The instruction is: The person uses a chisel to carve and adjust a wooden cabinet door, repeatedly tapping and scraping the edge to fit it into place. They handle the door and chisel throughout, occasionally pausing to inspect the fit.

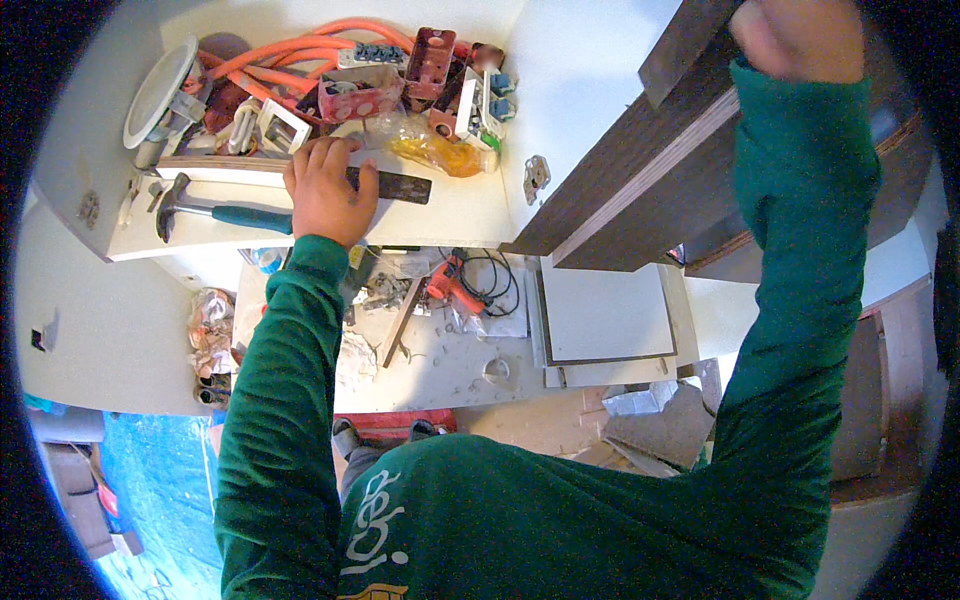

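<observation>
My left hand (331, 192) reaches into an open white cabinet (470, 222) and closes over a long wooden strip (405, 187) with a dark face, its fingers curled across the top. Just beside that hand lies a hammer (228, 214) with a teal handle, its head toward the left wall. My right hand (798, 38) is raised at the upper right, beside the dark brown wooden panels (650, 170). It is smeared by motion and cut by the view's edge, so its fingers and anything in them cannot be made out.
Orange conduit (290, 58), red electrical boxes (360, 92), white sockets (470, 105) and a round lamp (160, 92) crowd the cabinet's back. Below, a worktop holds a red-orange corded power tool (455, 285), a wood stick (402, 322) and a white panel (608, 315). Broken boards (665, 425) lie lower right.
</observation>
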